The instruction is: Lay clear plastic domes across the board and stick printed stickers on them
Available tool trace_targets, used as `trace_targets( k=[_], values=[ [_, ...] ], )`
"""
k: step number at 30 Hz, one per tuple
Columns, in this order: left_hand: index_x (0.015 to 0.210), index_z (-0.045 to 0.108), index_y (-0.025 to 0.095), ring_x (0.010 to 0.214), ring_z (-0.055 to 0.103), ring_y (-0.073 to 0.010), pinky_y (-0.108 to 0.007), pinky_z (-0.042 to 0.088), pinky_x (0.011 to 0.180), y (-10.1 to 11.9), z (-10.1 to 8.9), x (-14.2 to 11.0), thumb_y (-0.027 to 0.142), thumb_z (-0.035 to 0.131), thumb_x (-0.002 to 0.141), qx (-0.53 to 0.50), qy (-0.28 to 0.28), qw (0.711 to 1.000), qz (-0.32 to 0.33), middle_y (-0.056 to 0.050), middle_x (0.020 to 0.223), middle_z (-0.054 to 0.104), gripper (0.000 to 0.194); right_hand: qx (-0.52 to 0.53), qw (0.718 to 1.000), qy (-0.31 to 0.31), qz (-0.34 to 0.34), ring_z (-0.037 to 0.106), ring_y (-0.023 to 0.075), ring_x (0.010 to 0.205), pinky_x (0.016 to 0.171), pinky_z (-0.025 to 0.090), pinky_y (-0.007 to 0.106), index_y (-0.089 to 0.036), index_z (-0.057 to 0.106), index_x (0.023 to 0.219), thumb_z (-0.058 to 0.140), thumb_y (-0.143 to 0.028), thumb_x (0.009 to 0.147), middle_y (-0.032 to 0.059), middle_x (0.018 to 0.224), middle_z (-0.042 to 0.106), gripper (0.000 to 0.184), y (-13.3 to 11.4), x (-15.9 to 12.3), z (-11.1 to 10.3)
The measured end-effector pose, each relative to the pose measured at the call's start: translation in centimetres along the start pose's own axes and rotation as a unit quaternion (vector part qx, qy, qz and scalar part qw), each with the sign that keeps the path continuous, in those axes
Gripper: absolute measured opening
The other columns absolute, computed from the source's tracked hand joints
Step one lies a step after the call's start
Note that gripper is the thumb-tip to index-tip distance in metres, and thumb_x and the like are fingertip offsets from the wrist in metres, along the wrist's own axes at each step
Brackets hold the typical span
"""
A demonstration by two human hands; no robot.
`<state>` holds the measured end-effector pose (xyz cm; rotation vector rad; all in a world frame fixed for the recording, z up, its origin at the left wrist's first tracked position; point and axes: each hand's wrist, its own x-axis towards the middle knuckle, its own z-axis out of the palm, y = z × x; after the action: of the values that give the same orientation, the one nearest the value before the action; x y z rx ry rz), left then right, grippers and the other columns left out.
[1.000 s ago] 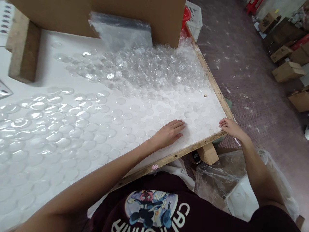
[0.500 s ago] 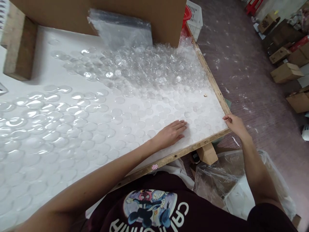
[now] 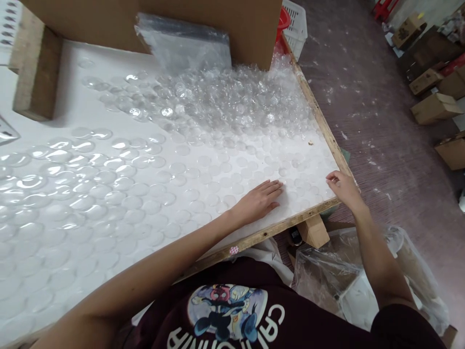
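Note:
My left hand [image 3: 258, 199] lies palm down on the white tabletop [image 3: 218, 131], fingers stretched out and close together, over some clear plastic discs [image 3: 178, 168]. My right hand [image 3: 344, 189] is over the table's right front corner. Its fingers are curled with the tips drawn together; whether a disc is between them, I cannot make out. Flat clear discs lie scattered across the surface around both hands, overlapping more on the left. Beyond my hands rises a heap of the same shiny clear discs [image 3: 232, 102].
A wooden rim [image 3: 319, 116] edges the table. At the back stand a cardboard panel [image 3: 203, 22] and clear plastic bags [image 3: 189, 46]; a wooden block [image 3: 39, 77] is at left. Below the front edge sits a plastic-lined box [image 3: 341, 271]. Cartons [image 3: 436, 107] line the floor at right.
My right hand has moved left, from the rim at the corner to just over the tabletop. My left hand stays in place on the discs. The view has shifted slightly.

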<state>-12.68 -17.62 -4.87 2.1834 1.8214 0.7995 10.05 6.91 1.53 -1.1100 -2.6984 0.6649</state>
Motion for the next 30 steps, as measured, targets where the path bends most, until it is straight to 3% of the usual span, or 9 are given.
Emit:
trace_targets(
  k=[6,10,13,17,20,26,30],
  values=[
    [0.139,0.053,0.012,0.141,0.049,-0.0263,-0.047,0.038,0.12,0.5,-0.1,0.3,0.028,0.05,0.104,0.024,0.006,1.0,0.007,-0.017,0.148,0.055,0.039,0.014,0.983,-0.031,-0.181,0.064,0.0234,0.093,0.089,0.046,0.039,-0.022,0.064,0.096,0.056,-0.021,0.09,0.0074,0.103,0.07,0.01,-6.0,0.5,5.1],
    [0.136,0.054,0.012,0.136,0.053,-0.0279,-0.046,0.045,0.112,0.6,-0.5,1.3,0.023,0.051,0.102,0.043,0.034,0.998,-0.018,-0.018,0.144,0.058,0.036,-0.038,0.976,-0.051,-0.209,0.062,0.0263,0.103,0.089,0.041,0.039,-0.021,0.064,0.103,0.059,-0.02,0.092,0.0088,0.109,0.07,0.013,-7.7,0.5,6.9],
    [0.126,0.059,0.012,0.12,0.061,-0.0283,-0.044,0.051,0.098,0.7,-0.6,2.8,0.019,0.05,0.101,0.054,0.026,0.997,-0.043,-0.016,0.13,0.066,0.028,-0.074,0.974,-0.044,-0.211,0.062,0.0262,0.105,0.089,0.038,0.04,-0.021,0.064,0.104,0.056,-0.018,0.093,0.0087,0.109,0.071,0.014,-7.8,0.4,7.0],
    [0.114,0.062,0.012,0.105,0.061,-0.0275,-0.041,0.051,0.088,0.8,-0.7,4.5,0.012,0.049,0.098,0.07,0.004,0.995,-0.076,-0.013,0.11,0.07,0.021,-0.118,0.967,-0.04,-0.22,0.062,0.026,0.103,0.09,0.034,0.04,-0.02,0.065,0.103,0.057,-0.021,0.095,0.0085,0.107,0.073,0.011,-8.0,-0.1,6.8],
    [0.112,0.062,0.012,0.103,0.059,-0.0269,-0.04,0.05,0.089,0.6,-0.8,4.9,0.01,0.05,0.096,0.068,0.004,0.994,-0.083,-0.013,0.108,0.067,0.02,-0.132,0.965,-0.037,-0.222,0.06,0.0269,0.104,0.09,0.033,0.04,-0.019,0.064,0.106,0.062,-0.026,0.094,0.0094,0.109,0.071,0.014,-8.5,-0.3,6.9],
    [0.107,0.063,0.012,0.102,0.06,-0.0276,-0.042,0.052,0.089,0.2,-1.0,4.4,0.008,0.046,0.095,0.043,0.01,0.993,-0.108,-0.014,0.107,0.067,0.021,-0.126,0.965,-0.061,-0.223,0.06,0.0286,0.104,0.089,0.034,0.04,-0.019,0.064,0.106,0.059,-0.021,0.094,0.0112,0.109,0.071,0.013,-9.2,-0.1,7.3],
    [0.111,0.064,0.014,0.103,0.065,-0.0254,-0.04,0.054,0.09,-0.4,-0.8,4.4,0.006,0.043,0.093,-0.033,0.05,0.989,-0.134,-0.012,0.11,0.068,0.029,-0.084,0.968,-0.066,-0.228,0.061,0.0277,0.101,0.09,0.033,0.042,-0.022,0.065,0.103,0.058,-0.027,0.094,0.0085,0.105,0.072,0.012,-9.0,-0.1,6.7]
  ],
)
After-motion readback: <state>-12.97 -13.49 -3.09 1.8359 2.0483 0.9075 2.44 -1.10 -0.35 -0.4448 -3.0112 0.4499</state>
